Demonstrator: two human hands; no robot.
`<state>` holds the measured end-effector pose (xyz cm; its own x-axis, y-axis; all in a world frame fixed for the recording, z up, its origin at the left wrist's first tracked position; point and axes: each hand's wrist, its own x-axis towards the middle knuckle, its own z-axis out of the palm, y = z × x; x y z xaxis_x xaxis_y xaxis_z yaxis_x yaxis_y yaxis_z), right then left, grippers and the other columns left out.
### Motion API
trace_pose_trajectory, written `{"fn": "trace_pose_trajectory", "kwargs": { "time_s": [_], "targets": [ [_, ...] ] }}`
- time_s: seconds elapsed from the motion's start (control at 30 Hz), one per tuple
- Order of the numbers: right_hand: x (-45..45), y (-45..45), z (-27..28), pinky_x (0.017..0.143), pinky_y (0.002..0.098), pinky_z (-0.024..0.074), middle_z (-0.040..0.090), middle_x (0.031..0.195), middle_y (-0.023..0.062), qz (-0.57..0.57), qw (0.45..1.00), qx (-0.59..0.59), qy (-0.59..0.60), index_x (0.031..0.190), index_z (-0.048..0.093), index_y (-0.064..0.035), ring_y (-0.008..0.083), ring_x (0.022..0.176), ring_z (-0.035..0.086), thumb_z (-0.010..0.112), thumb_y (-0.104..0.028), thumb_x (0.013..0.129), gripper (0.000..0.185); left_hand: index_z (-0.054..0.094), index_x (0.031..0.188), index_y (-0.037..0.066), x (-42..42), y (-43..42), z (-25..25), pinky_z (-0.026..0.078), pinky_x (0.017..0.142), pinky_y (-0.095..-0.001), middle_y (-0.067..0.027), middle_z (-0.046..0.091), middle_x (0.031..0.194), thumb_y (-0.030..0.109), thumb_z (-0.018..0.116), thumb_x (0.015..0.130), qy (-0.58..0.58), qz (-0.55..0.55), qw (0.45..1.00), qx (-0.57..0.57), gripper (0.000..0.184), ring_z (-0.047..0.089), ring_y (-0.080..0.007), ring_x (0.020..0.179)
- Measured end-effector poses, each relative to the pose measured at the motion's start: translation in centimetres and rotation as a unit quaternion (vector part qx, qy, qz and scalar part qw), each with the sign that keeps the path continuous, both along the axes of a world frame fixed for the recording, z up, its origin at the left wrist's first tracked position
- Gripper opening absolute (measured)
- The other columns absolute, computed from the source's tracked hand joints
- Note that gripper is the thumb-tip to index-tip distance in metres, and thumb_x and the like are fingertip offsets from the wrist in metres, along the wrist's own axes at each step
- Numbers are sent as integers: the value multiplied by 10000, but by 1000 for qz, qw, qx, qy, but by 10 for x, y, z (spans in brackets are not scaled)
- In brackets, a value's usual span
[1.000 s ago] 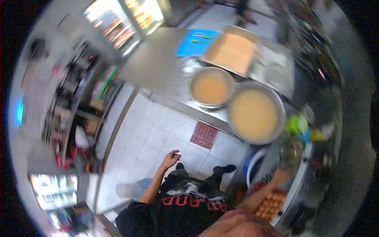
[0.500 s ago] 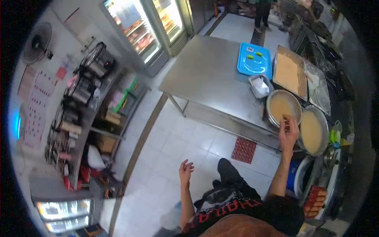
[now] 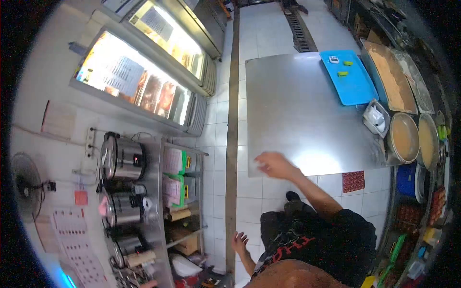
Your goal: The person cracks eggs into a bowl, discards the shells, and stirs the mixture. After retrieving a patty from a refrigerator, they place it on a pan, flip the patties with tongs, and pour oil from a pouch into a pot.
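Your right hand and left hand both have a loose, empty grip. A low swing might bump your right on the tabletop.

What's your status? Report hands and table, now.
Left hand empty, clear of steel table. Right hand empty, by its near-left corner. Blue tray occupies steel table's far right.

The right forearm is slanting forward and leftward from the torso, and the right hand is hanging unclenched at its end, fingers loosely bent. The left forearm is angling forward too, while the left hand is hovering relaxed, fingers slightly apart.
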<state>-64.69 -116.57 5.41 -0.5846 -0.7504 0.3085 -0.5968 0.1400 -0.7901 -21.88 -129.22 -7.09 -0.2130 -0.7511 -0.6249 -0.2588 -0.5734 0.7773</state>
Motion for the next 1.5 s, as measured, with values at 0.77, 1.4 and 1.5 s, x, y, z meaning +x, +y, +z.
{"fn": "trace_pose_trajectory", "kwargs": {
  "time_s": [0.77,1.4,1.5],
  "targets": [
    [-366,-351,-81,705,378,501,642,821,124,-381,892,166,-177,1013,639,-40,266,711,631,635,-135,826,210,547,1223,32,-794,-600,35,489,728,-273,-83,656,1020,156,541,942,95,-519,841,-121,307,618,-145,847],
    [-1158,-558,-194,715,415,524,678,841,174,-263,917,299,-30,1042,652,-59,301,776,664,697,-256,770,339,564,1130,21,-1540,-784,42,458,599,-255,-69,639,864,270,604,905,219,-379,894,-98,338,577,-117,704],
    [-1195,-519,-171,637,356,533,679,788,157,-323,889,194,-260,1047,642,-18,249,662,671,684,-240,768,359,546,1209,7,-1718,-786,85,459,622,-257,-49,631,855,239,583,908,275,-464,833,-124,381,579,-128,737]
  ]
}}
